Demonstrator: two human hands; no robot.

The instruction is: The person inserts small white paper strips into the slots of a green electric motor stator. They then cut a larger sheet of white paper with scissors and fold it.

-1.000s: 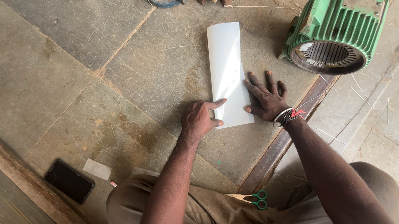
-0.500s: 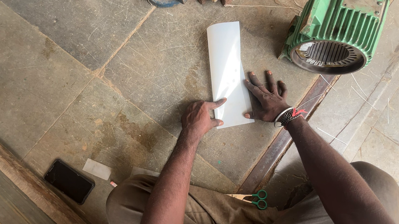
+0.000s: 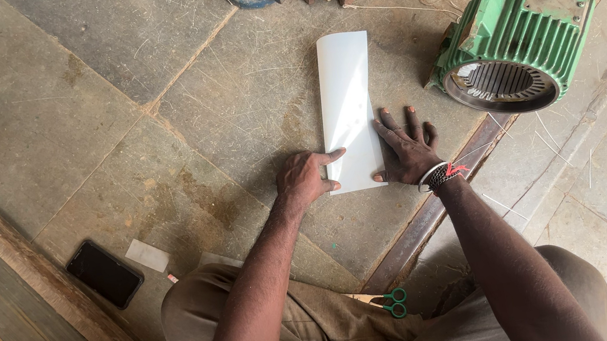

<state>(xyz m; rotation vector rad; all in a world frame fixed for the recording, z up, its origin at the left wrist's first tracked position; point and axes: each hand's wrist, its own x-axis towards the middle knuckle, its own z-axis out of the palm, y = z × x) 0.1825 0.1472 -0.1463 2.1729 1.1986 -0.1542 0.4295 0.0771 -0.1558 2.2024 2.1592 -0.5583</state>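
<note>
While both hands, left (image 3: 306, 179) and right (image 3: 407, 150), press flat (fingers spread) on white sheet (image 3: 348, 109), scratched stone floor (image 3: 75, 123) lies beneath.

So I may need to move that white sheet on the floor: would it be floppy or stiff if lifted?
Probably floppy: the white sheet looks thin, and its far end curls up. Likely light too, since the left hand and right hand press its near end flat. Its smooth surface might slide on the concrete floor.

Long white sheet (image 3: 347, 101) lies flat on the stone floor.
</note>
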